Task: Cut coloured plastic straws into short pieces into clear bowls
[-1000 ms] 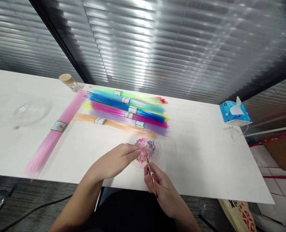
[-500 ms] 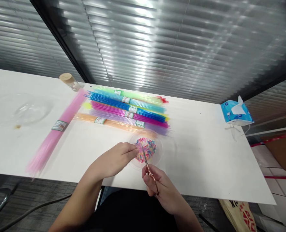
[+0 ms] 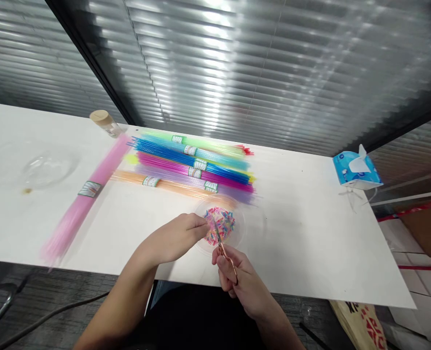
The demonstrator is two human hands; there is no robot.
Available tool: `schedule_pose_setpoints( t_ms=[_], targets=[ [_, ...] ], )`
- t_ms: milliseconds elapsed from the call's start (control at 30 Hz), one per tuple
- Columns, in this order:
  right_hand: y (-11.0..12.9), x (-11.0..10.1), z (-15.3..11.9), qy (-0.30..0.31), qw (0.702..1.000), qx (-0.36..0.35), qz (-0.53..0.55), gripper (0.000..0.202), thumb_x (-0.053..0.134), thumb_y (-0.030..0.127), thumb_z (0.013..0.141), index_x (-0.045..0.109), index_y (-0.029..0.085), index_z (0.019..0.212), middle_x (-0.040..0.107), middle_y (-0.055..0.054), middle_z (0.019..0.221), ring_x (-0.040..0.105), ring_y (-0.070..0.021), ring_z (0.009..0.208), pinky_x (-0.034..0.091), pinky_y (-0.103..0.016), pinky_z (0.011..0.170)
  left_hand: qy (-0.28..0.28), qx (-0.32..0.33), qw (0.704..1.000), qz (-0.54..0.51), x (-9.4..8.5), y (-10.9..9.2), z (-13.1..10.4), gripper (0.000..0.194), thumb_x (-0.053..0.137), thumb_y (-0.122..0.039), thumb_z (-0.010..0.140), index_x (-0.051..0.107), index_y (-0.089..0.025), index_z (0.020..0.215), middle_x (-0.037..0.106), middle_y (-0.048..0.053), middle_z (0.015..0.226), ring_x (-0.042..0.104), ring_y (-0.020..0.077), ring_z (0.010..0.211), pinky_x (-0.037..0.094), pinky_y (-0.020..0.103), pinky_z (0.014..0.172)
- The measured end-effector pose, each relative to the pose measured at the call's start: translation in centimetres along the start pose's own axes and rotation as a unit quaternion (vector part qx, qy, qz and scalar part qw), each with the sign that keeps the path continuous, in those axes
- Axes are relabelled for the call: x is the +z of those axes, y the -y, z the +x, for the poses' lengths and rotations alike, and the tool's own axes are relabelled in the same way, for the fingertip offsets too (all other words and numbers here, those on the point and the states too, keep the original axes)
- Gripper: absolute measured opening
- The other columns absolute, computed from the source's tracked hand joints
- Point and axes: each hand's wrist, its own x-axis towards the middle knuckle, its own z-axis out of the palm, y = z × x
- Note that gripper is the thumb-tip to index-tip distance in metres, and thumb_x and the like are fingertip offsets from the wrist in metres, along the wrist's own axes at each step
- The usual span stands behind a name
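A clear round bowl point(image 3: 239, 228) near the table's front edge contains many small multicoloured cut pieces point(image 3: 224, 224). Over its left rim, my left hand point(image 3: 181, 236) is closed in a pinch; whatever is between the fingertips is too small to make out. My right hand point(image 3: 240, 274) grips rose-gold-handled scissors point(image 3: 222, 250) at the bowl's front, with the blades pointing up and left over the pieces, close to my left fingertips. Behind the bowl lie bundles of straws, among them orange point(image 3: 171, 188), purple point(image 3: 237, 193), magenta point(image 3: 164, 165) and blue point(image 3: 157, 149).
A pink straw bundle point(image 3: 102, 170) lies slanted on the left of the white table point(image 3: 310, 233). Beyond it are a clear dome-like item point(image 3: 49, 167) and a jar with a wooden lid point(image 3: 100, 116). A blue tissue pack point(image 3: 357, 169) stands at the right edge.
My right hand has shifted slightly up and left, and the scissor handles have moved with it. My left hand has barely moved.
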Motion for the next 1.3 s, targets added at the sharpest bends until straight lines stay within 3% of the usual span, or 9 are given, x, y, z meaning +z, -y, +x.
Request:
schedule_pose_setpoints(
  t_ms=[233,500,633,767,933,1300],
  targets=[
    [-0.1,0.1,0.1,-0.015,0.999,0.038,0.023,0.047,0.051,0.066,0.084,0.044,0.02,0.085,0.032,0.011,0.046,0.017,-0.0052,0.041,0.013,-0.021,0.04,0.011,0.017,1.0,0.003,0.2,0.0,0.1,0.036,0.031,-0.035,0.094,0.04,-0.017,0.064,0.046,-0.001,0.066,0.043,0.0134,0.065,0.031,0.028,0.063],
    [-0.5,0.1,0.1,-0.016,1.0,0.012,0.004,0.039,0.053,0.056,0.089,0.044,0.019,0.084,0.033,0.01,0.048,0.019,-0.005,0.042,0.015,-0.021,0.042,-0.001,0.007,1.0,0.012,0.1,0.0,0.0,0.038,0.033,-0.039,0.094,0.035,-0.017,0.063,0.041,-0.002,0.064,0.04,0.0127,0.064,0.029,0.029,0.063],
    [-0.2,0.0,-0.5,-0.02,0.999,0.035,0.02,0.042,0.048,0.062,0.088,0.043,0.02,0.086,0.03,0.01,0.048,0.016,-0.0063,0.044,0.012,-0.022,0.042,-0.012,0.005,1.0,0.009,0.1,0.1,0.0,0.037,0.031,-0.037,0.094,0.035,-0.018,0.063,0.038,-0.002,0.063,0.038,0.0127,0.063,0.028,0.029,0.062],
    [0.6,0.0,-1.6,-0.005,0.999,0.019,-0.037,0.047,0.04,0.066,0.089,0.042,0.019,0.086,0.03,0.009,0.052,0.019,-0.0076,0.049,0.015,-0.023,0.046,-0.037,0.007,0.999,-0.003,0.3,-0.1,0.0,0.038,0.03,-0.039,0.094,0.038,-0.018,0.065,0.04,-0.002,0.064,0.039,0.013,0.064,0.029,0.028,0.062],
    [1.2,0.3,-2.3,0.026,0.991,0.007,-0.133,0.043,0.035,0.059,0.095,0.041,0.019,0.083,0.037,0.005,0.062,0.028,-0.0089,0.057,0.025,-0.024,0.054,-0.048,0.016,0.998,-0.025,0.6,-0.8,-0.1,0.037,0.03,-0.038,0.095,0.04,-0.018,0.066,0.042,-0.003,0.065,0.04,0.0129,0.065,0.031,0.028,0.064],
    [1.1,0.7,-1.8,0.01,0.995,-0.01,-0.099,0.042,0.038,0.059,0.094,0.04,0.019,0.081,0.036,0.006,0.061,0.027,-0.0094,0.057,0.023,-0.025,0.055,-0.023,0.026,0.999,-0.008,1.2,-1.1,-0.3,0.036,0.029,-0.036,0.094,0.039,-0.018,0.065,0.045,-0.002,0.067,0.046,0.0139,0.068,0.035,0.028,0.066]
  ],
)
